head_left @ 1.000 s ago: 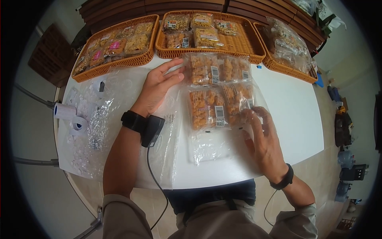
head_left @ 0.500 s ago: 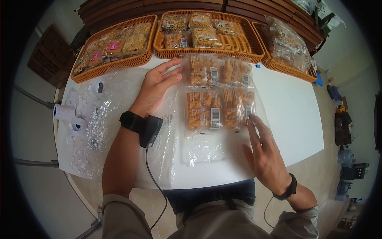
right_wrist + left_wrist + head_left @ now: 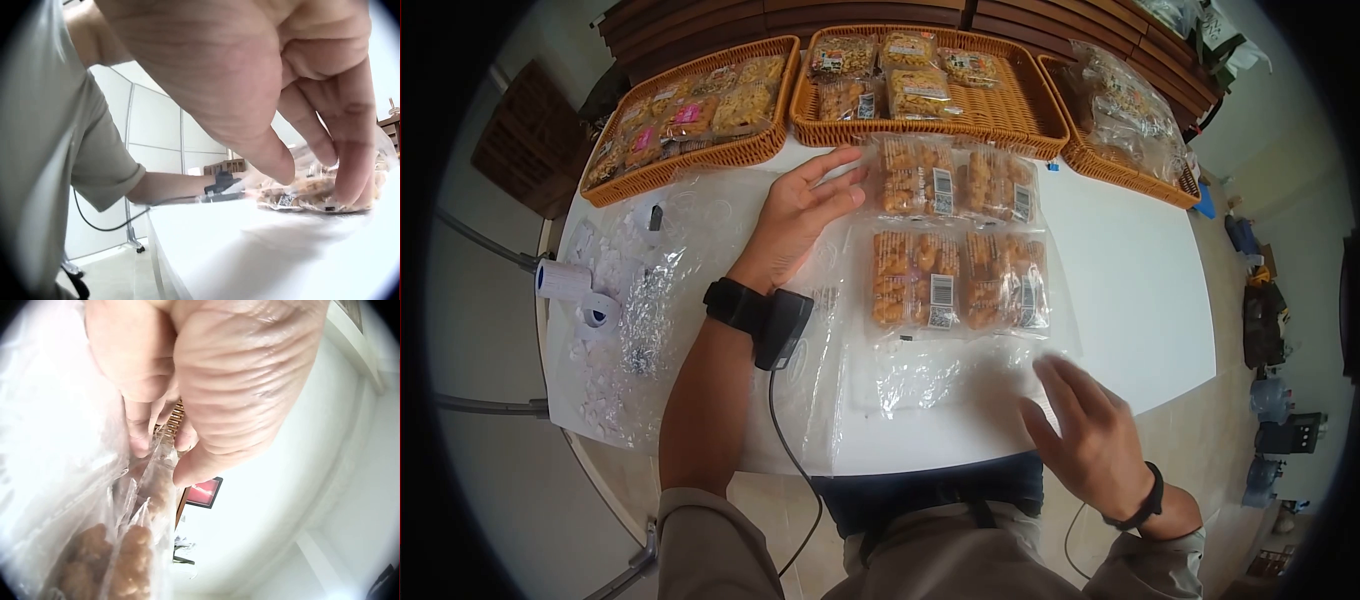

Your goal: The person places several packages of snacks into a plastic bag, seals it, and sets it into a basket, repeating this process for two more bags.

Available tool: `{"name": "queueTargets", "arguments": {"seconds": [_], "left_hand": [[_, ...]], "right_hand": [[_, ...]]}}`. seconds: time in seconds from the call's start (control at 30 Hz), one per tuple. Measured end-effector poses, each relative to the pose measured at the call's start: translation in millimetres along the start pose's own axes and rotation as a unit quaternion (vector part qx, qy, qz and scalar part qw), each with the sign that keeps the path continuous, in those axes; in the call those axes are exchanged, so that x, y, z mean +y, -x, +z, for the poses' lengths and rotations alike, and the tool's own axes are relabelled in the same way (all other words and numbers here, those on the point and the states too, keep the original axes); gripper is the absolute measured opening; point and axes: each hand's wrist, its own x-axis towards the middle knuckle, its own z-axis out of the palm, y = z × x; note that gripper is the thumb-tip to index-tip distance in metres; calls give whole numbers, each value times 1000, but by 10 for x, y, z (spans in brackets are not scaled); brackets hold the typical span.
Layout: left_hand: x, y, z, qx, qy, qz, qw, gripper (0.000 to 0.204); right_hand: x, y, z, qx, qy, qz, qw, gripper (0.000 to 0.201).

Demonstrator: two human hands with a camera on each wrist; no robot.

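A large clear bag (image 3: 915,385) lies on the white table with several snack packs (image 3: 915,280) inside, in two rows with barcodes facing up. At its upper left edge my left hand (image 3: 800,215) holds the film; in the left wrist view, the thumb and fingers of my left hand (image 3: 206,381) lie on either side of the plastic (image 3: 164,456). Below and right of the packs, my right hand (image 3: 1090,430) hovers over the table's front edge with extended fingers and no object in it. The right wrist view shows my right hand (image 3: 250,81) in front of the bagged packs (image 3: 306,190).
Three wicker baskets stand along the back: the left basket (image 3: 690,160) and middle basket (image 3: 930,130) with snack packs, the right basket (image 3: 1140,185) with bulky clear bags. Loose plastic film (image 3: 700,230), label rolls (image 3: 563,281) and paper scraps (image 3: 600,390) cover the left side.
My right hand has come off the packs and drawn back toward the lower right. The lower right pack lies flatter, its barcode in full sight. My left hand has hardly moved.
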Motion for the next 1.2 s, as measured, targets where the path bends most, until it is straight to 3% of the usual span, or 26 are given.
{"name": "queueTargets", "arguments": {"seconds": [0.03,0.2,0.27,0.37,0.63,0.9,1.0,1.07,1.1,1.2], "left_hand": [[5,2,4,-1,0,1,1000,58],[20,12,24,-5,-7,-5,1000,61],[26,17,22,-7,-10,-6,1000,62],[17,20,18,-15,-20,-3,1000,63],[-12,3,-16,-36,-45,9,998,62],[-5,0,-5,-42,-45,10,998,63],[-13,-5,-15,-45,-39,12,998,64],[-13,3,-23,-45,-39,11,998,64],[-10,4,-20,-46,-41,11,998,64],[-7,-5,-15,-50,-48,7,998,65]], "right_hand": [[-43,-10,-85,14,-21,9,1000,33],[-7,-262,-429,93,-59,-7,994,31],[73,-416,-496,82,-75,-38,993,35],[212,-629,-519,-1,-69,-76,995,40],[542,-898,-157,-110,-89,-47,989,46],[631,-945,-136,-112,-144,-50,982,46],[683,-891,-139,-72,-136,-81,985,50],[624,-805,-185,-26,-167,54,984,52],[701,-753,-131,20,-168,71,983,52],[778,-656,-112,-5,-211,228,951,52]]}}
